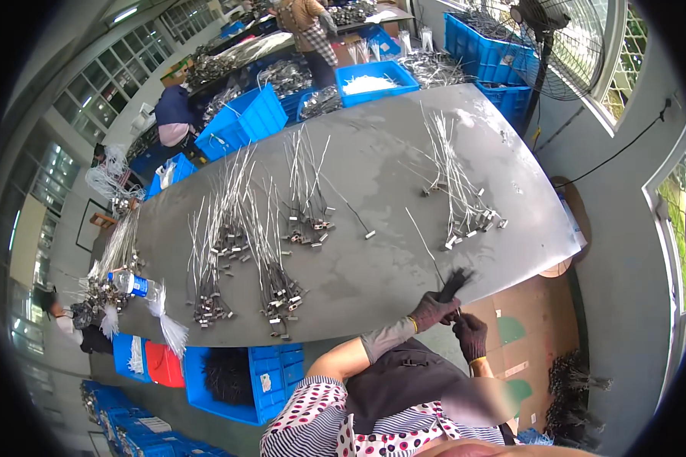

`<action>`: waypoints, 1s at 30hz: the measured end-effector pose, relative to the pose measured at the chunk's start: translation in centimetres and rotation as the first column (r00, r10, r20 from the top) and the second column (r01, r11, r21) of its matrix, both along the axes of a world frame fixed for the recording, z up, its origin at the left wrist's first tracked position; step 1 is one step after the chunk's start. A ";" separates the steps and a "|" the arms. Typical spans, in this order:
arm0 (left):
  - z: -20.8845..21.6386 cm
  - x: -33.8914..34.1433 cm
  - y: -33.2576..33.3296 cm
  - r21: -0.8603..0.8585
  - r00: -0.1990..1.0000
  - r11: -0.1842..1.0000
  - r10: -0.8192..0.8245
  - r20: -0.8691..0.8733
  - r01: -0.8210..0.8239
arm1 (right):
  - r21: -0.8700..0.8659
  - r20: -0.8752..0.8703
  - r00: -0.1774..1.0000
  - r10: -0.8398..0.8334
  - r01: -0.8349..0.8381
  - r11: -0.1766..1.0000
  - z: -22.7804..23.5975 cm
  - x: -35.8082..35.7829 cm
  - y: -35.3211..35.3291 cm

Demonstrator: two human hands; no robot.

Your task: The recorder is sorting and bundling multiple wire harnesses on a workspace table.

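Note:
At the table's near right edge, my left hand (434, 309), in a dark glove, is closed around a bundle of thin black strips (456, 282) that fans out over the tabletop. A single thin cable (425, 245), pale at its far end and dark nearer me, runs across the table to this hand. Just right of it and lower, my right hand (472, 335), also gloved, has its fingers curled close to the left one. What it pinches is too small to make out. Beyond the hands lies a group of cables (459, 194) with white connectors.
More cable bunches (282, 293) with connectors lie on the grey table (358, 293). A plastic bottle (135, 285) rests at the left end. Blue crates (286, 381) stand below the near edge and behind the table (377, 76). A fan (560, 46) stands far right; two people (305, 34) are beyond.

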State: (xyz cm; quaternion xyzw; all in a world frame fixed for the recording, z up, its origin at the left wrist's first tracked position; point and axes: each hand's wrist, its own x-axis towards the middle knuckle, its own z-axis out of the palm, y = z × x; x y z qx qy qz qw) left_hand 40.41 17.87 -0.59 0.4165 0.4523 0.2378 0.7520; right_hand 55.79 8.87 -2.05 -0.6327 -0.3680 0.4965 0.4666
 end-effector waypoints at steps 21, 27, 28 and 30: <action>1.8 -6.4 9.3 0.217 0.838 0.809 0.528 0.137 -0.546 | -0.078 0.439 0.819 0.370 -0.376 0.923 -0.5 0.0 3.5; 0.3 -16.8 18.6 0.015 0.716 0.720 0.687 0.123 -0.693 | -0.268 0.092 0.974 0.209 -0.178 0.947 -5.1 6.6 -6.4; 0.8 -16.9 18.8 0.008 0.714 0.718 0.690 0.122 -0.696 | -0.275 0.095 0.973 0.212 -0.179 0.945 -4.6 6.2 -6.0; 1.8 -17.2 19.4 0.019 0.681 0.708 0.670 0.297 -0.706 | -0.339 0.052 0.972 0.228 -0.198 0.920 -3.9 4.7 -4.7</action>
